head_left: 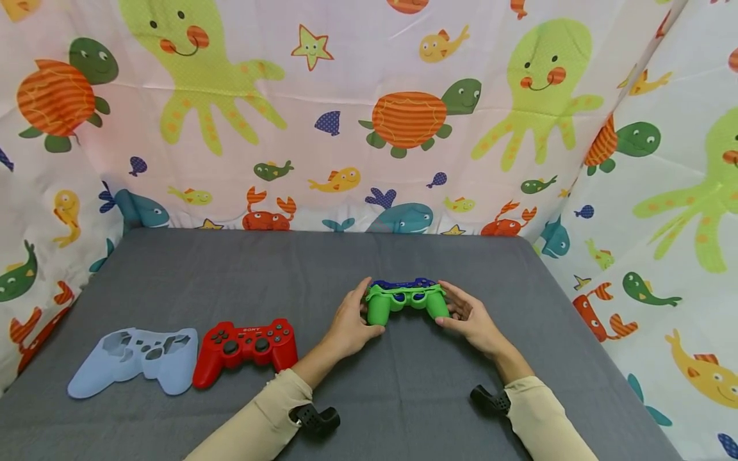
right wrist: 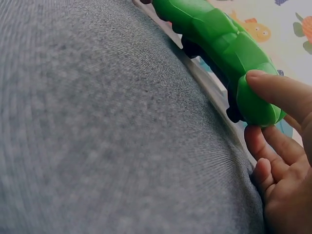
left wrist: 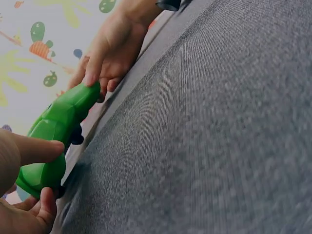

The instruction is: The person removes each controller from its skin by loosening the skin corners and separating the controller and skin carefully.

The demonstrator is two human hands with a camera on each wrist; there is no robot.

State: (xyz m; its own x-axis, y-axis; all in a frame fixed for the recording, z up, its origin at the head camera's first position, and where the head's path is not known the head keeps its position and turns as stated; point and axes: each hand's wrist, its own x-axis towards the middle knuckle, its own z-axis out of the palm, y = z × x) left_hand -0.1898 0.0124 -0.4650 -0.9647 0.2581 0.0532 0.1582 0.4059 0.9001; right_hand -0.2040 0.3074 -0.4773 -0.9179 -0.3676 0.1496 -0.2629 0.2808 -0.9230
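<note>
Both hands hold a blue game controller (head_left: 416, 283) with a green cover (head_left: 378, 310) over its handles. The left hand (head_left: 350, 321) grips its left end, thumb on the near side. At the other end, the right hand (head_left: 474, 321) pinches the right handle between thumb and fingers. In the left wrist view the green cover (left wrist: 51, 124) spans between the two hands, close over the cloth. The right wrist view shows the right thumb (right wrist: 278, 92) pressing the cover (right wrist: 229, 44), with fingers curled under it. Dark controller parts show beneath the cover there.
A red game controller (head_left: 246, 349) marked SONY lies face up on the grey cloth-covered table (head_left: 415, 397), left of the left forearm. Beside it lies a pale blue, hollow controller cover (head_left: 135, 362). A printed curtain (head_left: 346, 77) stands behind the table and at both sides.
</note>
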